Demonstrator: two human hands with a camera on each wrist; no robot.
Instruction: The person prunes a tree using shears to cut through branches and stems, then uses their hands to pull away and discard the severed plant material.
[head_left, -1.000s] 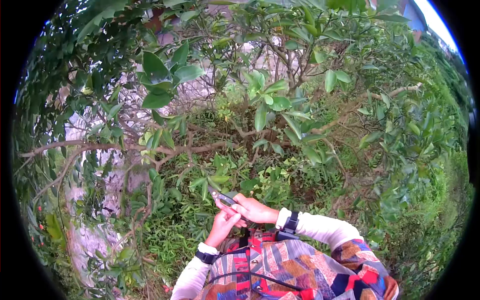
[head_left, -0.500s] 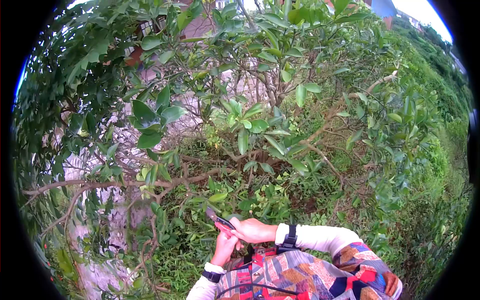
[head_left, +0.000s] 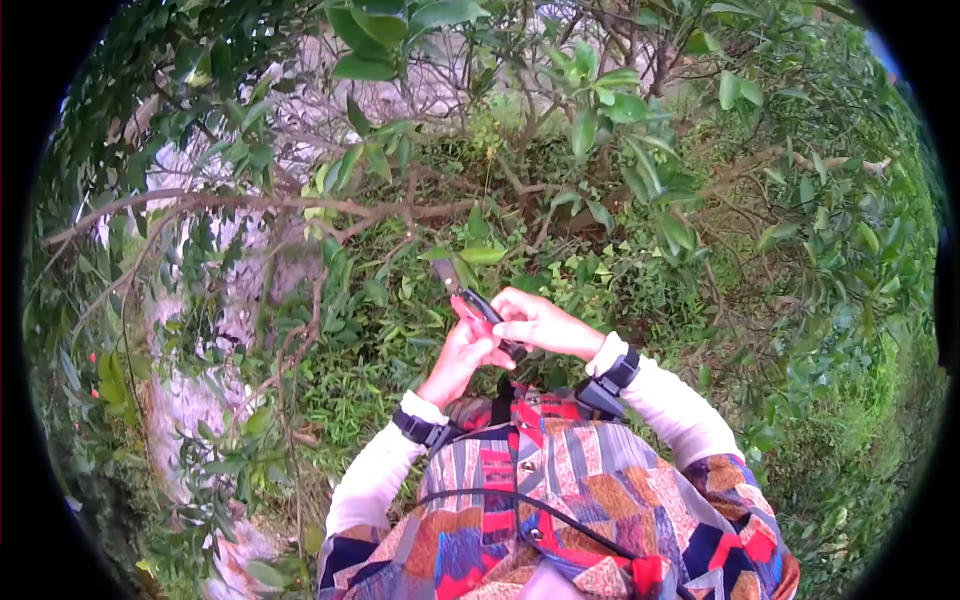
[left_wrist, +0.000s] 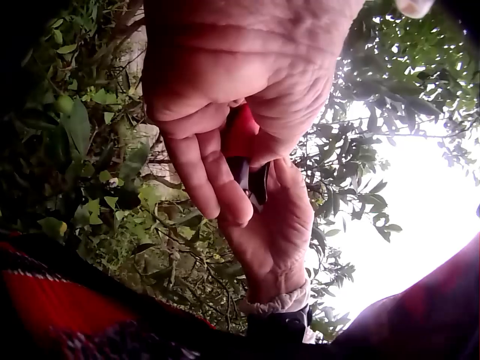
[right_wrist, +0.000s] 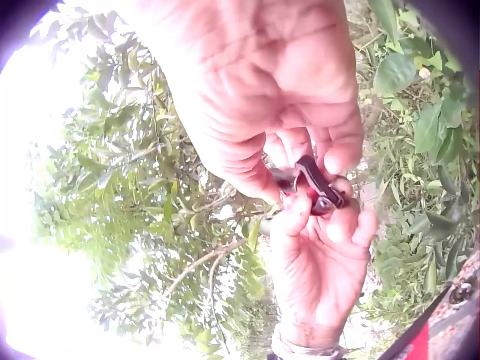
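Grasping left grip (head_left: 461, 361): fingers curled round red-and-black pruning shears (head_left: 483, 305)
Right grip (head_left: 547, 325): pinching them too
Blade (head_left: 445, 273): ahead of both grips, near green leaves (head_left: 483, 256)

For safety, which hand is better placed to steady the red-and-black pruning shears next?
Probably the left hand, curled round the red handle; the right hand apparently just pinches the shears.

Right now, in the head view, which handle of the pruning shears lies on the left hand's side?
The red handle; the black handle differs in colour and lies on the side of the right hand.
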